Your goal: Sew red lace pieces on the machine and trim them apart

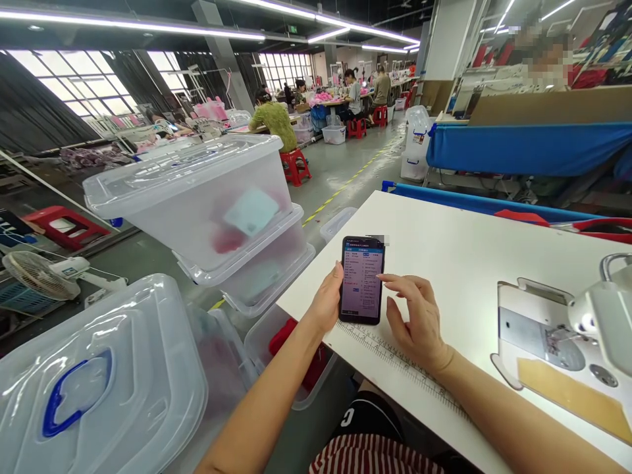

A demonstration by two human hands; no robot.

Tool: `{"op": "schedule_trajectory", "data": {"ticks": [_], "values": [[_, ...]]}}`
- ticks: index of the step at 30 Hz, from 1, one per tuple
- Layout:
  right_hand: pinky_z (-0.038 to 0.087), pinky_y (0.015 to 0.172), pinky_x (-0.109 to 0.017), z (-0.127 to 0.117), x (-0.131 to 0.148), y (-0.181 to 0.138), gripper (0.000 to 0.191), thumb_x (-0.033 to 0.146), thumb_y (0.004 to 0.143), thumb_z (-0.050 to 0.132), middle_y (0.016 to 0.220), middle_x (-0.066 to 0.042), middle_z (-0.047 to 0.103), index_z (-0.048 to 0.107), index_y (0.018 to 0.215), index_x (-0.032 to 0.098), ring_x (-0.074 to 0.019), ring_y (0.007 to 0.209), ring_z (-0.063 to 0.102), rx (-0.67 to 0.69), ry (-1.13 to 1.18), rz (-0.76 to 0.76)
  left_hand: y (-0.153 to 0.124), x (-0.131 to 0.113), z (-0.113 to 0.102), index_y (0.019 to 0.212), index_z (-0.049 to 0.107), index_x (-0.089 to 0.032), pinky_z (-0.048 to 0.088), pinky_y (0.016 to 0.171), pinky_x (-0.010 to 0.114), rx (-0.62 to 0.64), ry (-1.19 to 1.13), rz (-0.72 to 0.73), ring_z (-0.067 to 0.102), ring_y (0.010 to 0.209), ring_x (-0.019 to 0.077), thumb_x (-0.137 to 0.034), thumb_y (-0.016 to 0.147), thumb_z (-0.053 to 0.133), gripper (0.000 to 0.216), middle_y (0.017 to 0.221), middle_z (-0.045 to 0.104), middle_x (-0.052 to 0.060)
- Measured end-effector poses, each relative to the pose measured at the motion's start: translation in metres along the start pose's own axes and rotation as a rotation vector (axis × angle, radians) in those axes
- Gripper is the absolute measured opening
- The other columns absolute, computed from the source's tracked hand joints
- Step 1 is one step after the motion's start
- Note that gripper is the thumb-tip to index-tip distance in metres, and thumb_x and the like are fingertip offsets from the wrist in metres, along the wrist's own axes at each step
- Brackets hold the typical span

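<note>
My left hand [326, 301] grips a black smartphone [362, 279] by its left edge, holding it upright over the near corner of the white sewing table [444, 243]. The screen is lit and shows lines of text. My right hand [413, 315] hovers beside the phone's right edge, fingers spread, with the index finger stretched toward the screen. A ruler strip [395, 359] printed along the table's front edge runs under both hands.
A sewing machine [600, 309] and its metal needle plate [538, 329] sit at the right. Stacked clear plastic bins [197, 197] stand to the left, another with a blue handle [74, 395] nearer. Other people sew at tables far back by red stools [295, 164].
</note>
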State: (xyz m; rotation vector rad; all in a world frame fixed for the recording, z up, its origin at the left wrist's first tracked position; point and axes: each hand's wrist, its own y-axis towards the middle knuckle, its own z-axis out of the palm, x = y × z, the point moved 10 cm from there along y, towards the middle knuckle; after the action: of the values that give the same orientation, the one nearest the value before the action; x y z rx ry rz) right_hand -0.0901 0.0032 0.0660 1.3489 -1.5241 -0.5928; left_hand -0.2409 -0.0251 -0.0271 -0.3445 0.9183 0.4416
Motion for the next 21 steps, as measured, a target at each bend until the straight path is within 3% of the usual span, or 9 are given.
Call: {"op": "schedule_trajectory", "data": {"ticks": [6, 21], "values": [[0.054, 0.066, -0.041, 0.0027, -0.0001, -0.0013, 0.046, 0.001, 0.086, 0.046, 0.111, -0.007, 0.072, 0.046, 0.125, 0.027, -0.0243, 0.086, 0.054, 0.023, -0.019, 0.015, 0.0006, 0.0013, -0.0005, 0.115, 0.07, -0.016, 0.045, 0.106, 0.047, 0.008, -0.006, 0.0, 0.062, 0.117, 0.0299, -0.054, 0.093, 0.053, 0.047, 0.119, 0.069, 0.013], [0.053, 0.071, -0.041, 0.0064, 0.0011, -0.0015, 0.046, 0.002, 0.085, 0.047, 0.111, -0.005, 0.074, 0.05, 0.124, 0.027, -0.023, 0.079, 0.057, 0.052, -0.052, 0.001, -0.0008, -0.0001, 0.0003, 0.112, 0.07, -0.016, 0.046, 0.104, 0.047, 0.008, 0.006, -0.002, 0.063, 0.114, 0.0298, -0.056, 0.091, 0.054, 0.048, 0.118, 0.07, 0.013]]}}
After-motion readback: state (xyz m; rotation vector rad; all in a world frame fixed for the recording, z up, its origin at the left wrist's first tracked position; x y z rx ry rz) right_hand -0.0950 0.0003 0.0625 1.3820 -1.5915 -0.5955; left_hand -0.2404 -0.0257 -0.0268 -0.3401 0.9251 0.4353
